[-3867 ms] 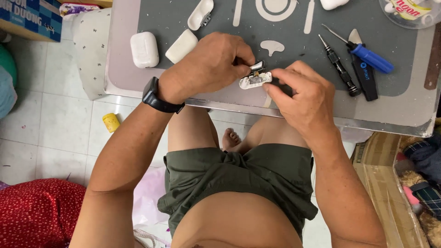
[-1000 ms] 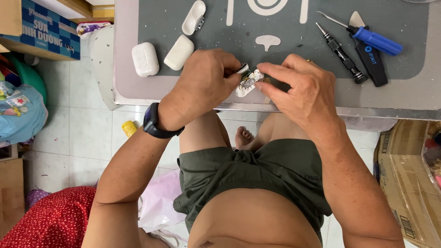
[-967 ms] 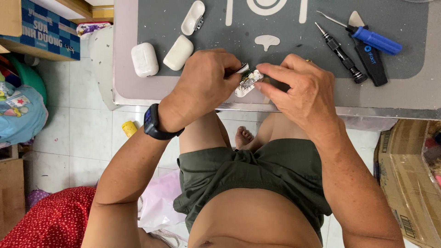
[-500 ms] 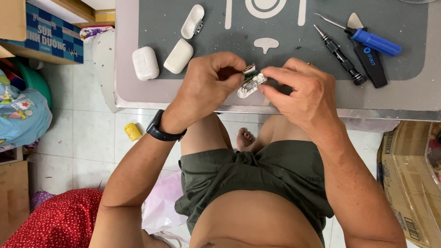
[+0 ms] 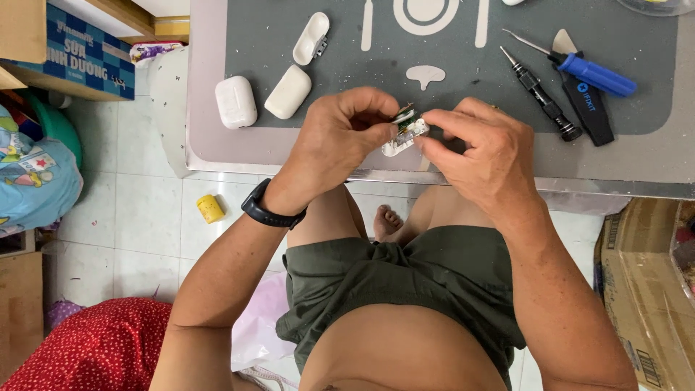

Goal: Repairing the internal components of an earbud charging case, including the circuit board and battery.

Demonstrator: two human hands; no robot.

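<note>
Your left hand and right hand both pinch the white earbud-case insert. Its long axis runs 2-to-8 o'clock, upper end toward 2.

Both hands have lifted the small white part slightly.

We see a white part, white cases, grey mat with white cutlery pattern, blue-handled screwdriver, black screwdriver, olive shorts, red dotted cloth.
</note>
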